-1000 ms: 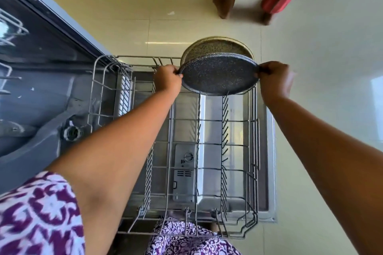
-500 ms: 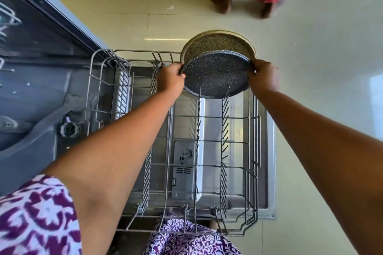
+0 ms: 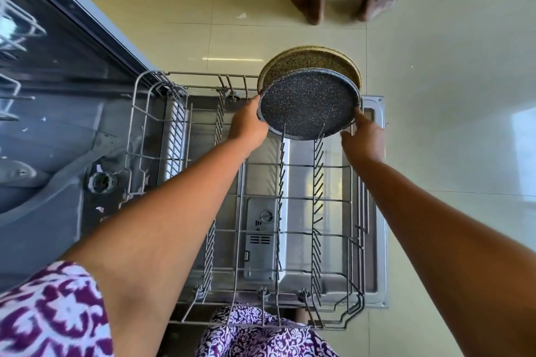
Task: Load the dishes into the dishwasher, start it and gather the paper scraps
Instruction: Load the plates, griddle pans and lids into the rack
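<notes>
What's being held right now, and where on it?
The dark speckled plate: left hand grips its left rim, right hand touches its lower right rim.

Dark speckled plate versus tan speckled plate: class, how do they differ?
The dark speckled plate is blue-black, the tan speckled plate mustard. The dark one stands nearer, mostly hiding the tan. Left hand and right hand touch the dark one, not the tan. Both are round, speckled, standing in the rack.

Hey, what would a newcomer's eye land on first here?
The dark speckled plate, on edge among the tines at the far end of the rack, with the left hand and right hand at its sides. Right behind it stands a tan speckled plate, and another person's bare feet are on the tiles beyond.
</notes>
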`<state>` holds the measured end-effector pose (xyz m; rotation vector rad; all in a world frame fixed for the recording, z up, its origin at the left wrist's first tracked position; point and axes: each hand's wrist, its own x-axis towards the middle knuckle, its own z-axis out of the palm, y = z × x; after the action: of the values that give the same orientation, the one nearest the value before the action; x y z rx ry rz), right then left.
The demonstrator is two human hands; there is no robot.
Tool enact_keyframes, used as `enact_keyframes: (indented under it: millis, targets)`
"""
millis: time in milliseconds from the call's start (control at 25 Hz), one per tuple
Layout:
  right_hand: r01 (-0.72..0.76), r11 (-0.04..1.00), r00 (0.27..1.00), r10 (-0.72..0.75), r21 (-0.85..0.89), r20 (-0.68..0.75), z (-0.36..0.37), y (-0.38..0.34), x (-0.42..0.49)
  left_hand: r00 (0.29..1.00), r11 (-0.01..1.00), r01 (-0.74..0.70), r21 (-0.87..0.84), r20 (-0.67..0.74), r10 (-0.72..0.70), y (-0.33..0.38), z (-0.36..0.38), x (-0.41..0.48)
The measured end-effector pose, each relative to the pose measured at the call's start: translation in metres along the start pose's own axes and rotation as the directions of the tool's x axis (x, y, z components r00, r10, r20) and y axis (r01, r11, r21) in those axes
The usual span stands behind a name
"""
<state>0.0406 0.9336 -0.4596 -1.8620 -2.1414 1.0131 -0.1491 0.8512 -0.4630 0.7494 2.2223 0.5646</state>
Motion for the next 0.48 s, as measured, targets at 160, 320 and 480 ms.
enact_keyframes:
  millis: [160,320,480]
  targets:
    - [-0.07,0.996,0.997,0.069,0.046,0.033,0.015,0.002,-0.041,1.0,1.0,0.015,-0.025,0.009,-0.014,-0.015,0.002,-0.036]
    - [-0.158,0.986,0.985,0.155,0.044,0.078,0.024,0.0,-0.079,0.997,0.997,0.07,-0.034,0.045,-0.068,-0.037,0.004,-0.076]
    - [-0.241,0.96,0.968,0.227,0.14,0.112,0.026,-0.007,-0.126,0.99,0.992,0.126,0.004,0.058,-0.126,-0.06,-0.006,-0.123]
